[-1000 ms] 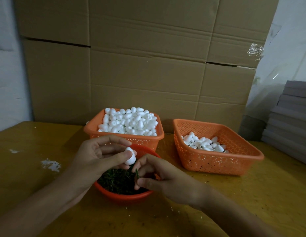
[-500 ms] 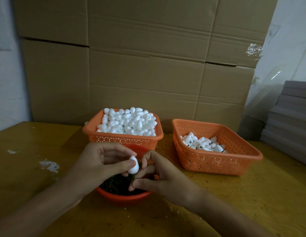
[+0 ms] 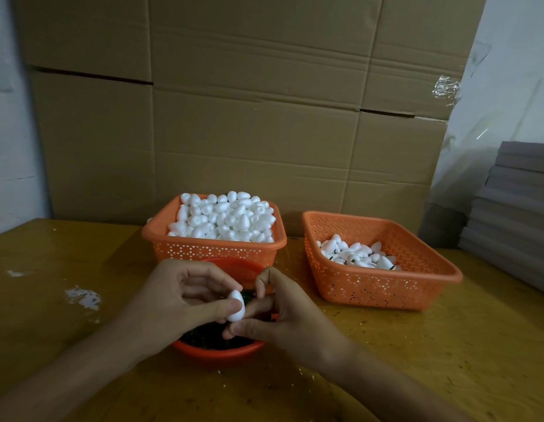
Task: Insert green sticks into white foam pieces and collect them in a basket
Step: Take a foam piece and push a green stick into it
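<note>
My left hand (image 3: 173, 303) pinches a white egg-shaped foam piece (image 3: 236, 309) between thumb and fingers, above a red bowl (image 3: 222, 351) of dark green sticks. My right hand (image 3: 282, 315) is pressed close against the foam piece with its fingers pinched together; the green stick between them is hidden. Behind the bowl an orange basket (image 3: 209, 248) is heaped with plain foam pieces. To the right a second orange basket (image 3: 383, 287) holds several foam pieces with sticks in them.
The yellow wooden table (image 3: 447, 345) carries white crumbs and a white smear (image 3: 83, 296) at the left. A wall of cardboard boxes (image 3: 234, 117) stands behind the baskets. Grey stacked boards (image 3: 514, 217) rise at the far right.
My right hand has risen from the bowl and closed in on the foam piece from the right. My left hand has turned the foam piece slightly and lowered it.
</note>
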### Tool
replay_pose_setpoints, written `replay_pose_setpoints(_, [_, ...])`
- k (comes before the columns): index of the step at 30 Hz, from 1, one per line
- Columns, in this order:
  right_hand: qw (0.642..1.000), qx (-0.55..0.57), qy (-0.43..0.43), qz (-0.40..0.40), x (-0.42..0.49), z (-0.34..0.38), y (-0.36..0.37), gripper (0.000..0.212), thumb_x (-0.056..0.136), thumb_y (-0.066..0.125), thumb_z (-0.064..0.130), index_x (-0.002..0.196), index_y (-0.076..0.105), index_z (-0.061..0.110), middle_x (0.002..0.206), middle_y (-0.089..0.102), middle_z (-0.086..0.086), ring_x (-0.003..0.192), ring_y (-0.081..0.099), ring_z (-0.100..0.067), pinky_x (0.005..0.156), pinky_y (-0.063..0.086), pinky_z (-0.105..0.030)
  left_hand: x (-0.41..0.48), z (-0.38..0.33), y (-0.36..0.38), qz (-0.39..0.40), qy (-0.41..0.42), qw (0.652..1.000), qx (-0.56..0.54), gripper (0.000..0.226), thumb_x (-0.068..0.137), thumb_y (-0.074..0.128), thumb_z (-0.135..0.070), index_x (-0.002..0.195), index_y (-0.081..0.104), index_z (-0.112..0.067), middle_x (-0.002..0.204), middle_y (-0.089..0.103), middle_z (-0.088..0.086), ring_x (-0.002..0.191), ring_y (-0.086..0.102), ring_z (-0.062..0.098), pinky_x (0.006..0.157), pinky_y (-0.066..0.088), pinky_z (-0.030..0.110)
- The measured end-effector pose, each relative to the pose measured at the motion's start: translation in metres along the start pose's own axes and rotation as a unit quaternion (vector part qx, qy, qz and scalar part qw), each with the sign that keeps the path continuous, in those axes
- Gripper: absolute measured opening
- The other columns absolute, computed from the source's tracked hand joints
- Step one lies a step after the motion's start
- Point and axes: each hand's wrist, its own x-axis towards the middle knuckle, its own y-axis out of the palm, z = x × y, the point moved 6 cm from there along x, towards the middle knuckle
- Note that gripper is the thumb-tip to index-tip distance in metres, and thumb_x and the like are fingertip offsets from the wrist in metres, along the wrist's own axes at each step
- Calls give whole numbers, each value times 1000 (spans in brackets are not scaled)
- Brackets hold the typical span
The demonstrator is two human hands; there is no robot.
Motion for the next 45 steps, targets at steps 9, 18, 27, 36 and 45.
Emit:
replay_pose_setpoints(9, [998,29,-14,-48,0,1,1,41,92,75,-4,106,39,8,96,81,-9,99,77,-23,91,59,-34,1,-1,-3,-19,7,999,-28,17,71,85,-27,89,82,-28,91,81,8,84,80,24,78,61,22])
replay_pose_setpoints(18, [993,10,-57,-100,-7,1,3,43,92,78,5,94,36,13,97,82,-10,96,79,-24,76,57,-26,-2,-8,2,-9,32,999,-21,20,70,86,-23,89,83,-26,90,82,7,84,80,22,75,61,20])
replay_pose_setpoints(27, [979,-64,-101,-164,-13,10,3,43,89,83,16,92,41,29,89,81,2,74,68,-10,67,53,-40,-3,-7,2,40,24,999,-23,27,70,92,-16,93,84,-27,100,82,3,102,77,16,87,58,18])
replay_pose_setpoints(36, [969,-109,-136,-177,-16,15,3,40,88,82,16,93,44,28,82,76,9,69,65,-13,62,50,-28,-2,-4,4,95,37,994,-28,26,70,89,-29,95,84,-25,104,82,4,106,76,19,93,57,24])
replay_pose_setpoints(45, [970,-106,-133,-176,-16,11,3,37,88,82,19,93,46,26,74,68,5,65,61,-13,60,46,-26,0,0,6,107,43,993,-34,28,70,91,-27,97,85,-26,107,81,4,108,76,19,90,59,23])
